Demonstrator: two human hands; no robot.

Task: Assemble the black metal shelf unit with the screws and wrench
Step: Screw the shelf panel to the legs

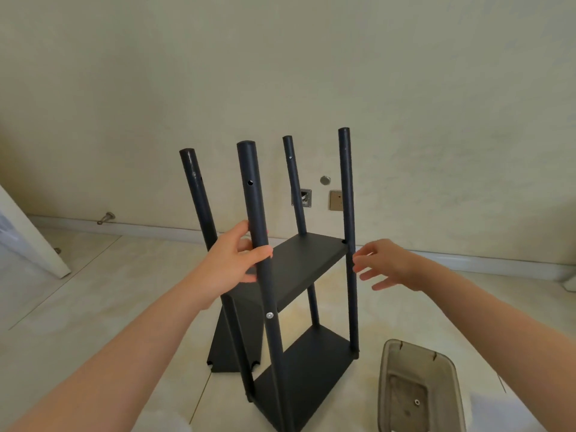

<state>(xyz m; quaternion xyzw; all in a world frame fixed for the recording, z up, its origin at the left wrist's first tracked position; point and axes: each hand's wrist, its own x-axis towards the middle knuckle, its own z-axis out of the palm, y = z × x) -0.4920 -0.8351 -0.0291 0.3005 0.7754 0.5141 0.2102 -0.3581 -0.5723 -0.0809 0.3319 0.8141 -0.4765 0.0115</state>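
Note:
The black metal shelf unit [299,266] stands upright on the tiled floor, with several round poles rising above two mounted shelves. A silver screw head [269,315] shows on the near pole at the upper shelf's corner. My left hand [232,258] grips that near pole [254,213] just above the upper shelf. My right hand [388,265] hovers with spread fingers beside the right front pole [347,198], fingertips close to it; whether they touch it is unclear. A loose black shelf panel [229,341] leans behind the unit at the left.
A translucent grey plastic bin [436,363] sits on the floor at lower right with a small washer [417,402] inside. The wall carries socket plates [336,200] behind the unit. A white door edge [34,241] stands at the left.

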